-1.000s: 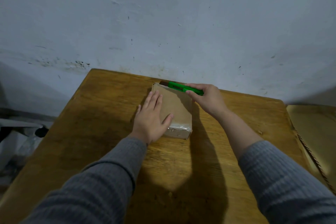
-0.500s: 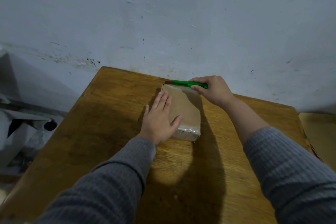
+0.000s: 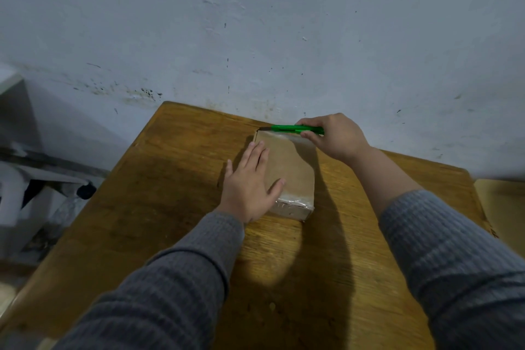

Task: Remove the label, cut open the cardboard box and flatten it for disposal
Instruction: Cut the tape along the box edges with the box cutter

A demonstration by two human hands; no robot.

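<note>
A small brown cardboard box (image 3: 289, 167) lies flat on the wooden table (image 3: 159, 196), with clear tape over its near end. My left hand (image 3: 250, 185) rests flat on the box's left part, fingers straight and spread. My right hand (image 3: 335, 136) grips a green utility knife (image 3: 295, 129) at the box's far edge. The blade points left and its tip sits at the far left corner of the box. No label shows on the top face.
A stained white wall (image 3: 255, 37) rises directly behind the table's far edge. A flat piece of cardboard (image 3: 502, 207) lies off the table's right side. Pale clutter and a black wheel (image 3: 85, 190) sit low on the left.
The knife has travelled left along the box's far edge, and its blade tip is now at the far left corner. My left hand has stayed flat on the box. The camera has shifted.
</note>
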